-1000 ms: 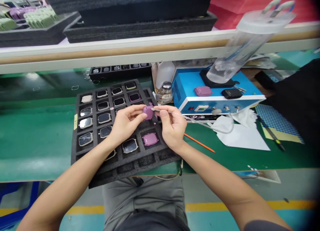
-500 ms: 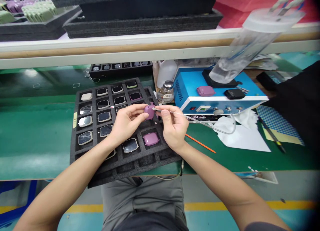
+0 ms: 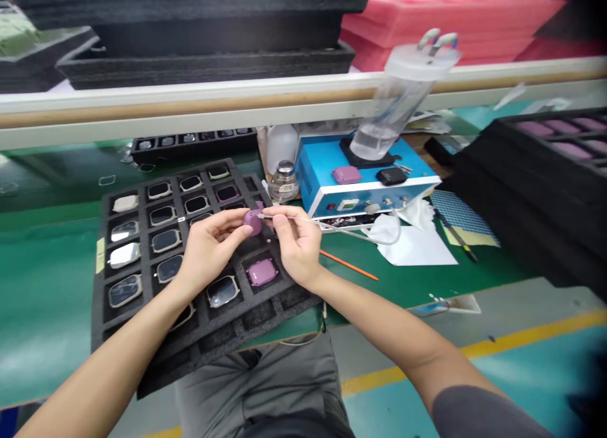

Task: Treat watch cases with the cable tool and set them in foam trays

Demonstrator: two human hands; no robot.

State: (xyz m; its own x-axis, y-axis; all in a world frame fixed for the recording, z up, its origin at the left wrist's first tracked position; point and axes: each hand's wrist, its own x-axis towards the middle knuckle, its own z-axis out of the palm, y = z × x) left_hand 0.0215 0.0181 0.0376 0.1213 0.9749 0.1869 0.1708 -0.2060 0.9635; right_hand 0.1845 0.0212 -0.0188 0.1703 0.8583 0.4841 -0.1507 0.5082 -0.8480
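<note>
A green desk (image 3: 42, 267) carries a dark foam tray (image 3: 98, 302), its compartments holding watch-like parts. Beyond and to the right of the tray is a blue box (image 3: 313, 166) with a clear cylinder (image 3: 396, 97) tilted on top. Over the tray's right part, the left grip (image 3: 206, 251) is closed, thumb and fingers pinching the left edge of a purple case (image 3: 253, 223). Opposite, the right grip (image 3: 303, 242) is also closed, around a slim tool (image 3: 266, 217), from which a thin tube (image 3: 360, 237) trails rightward. The governing relation: the case lies left of the right grip, and the tool's long axis runs nearly crosswise, its tip at the right side of the case; whether tip and case touch cannot be told. The left grip is the nearer, being in contact with the case, whose own long axis is hard to judge behind the fingers.
</note>
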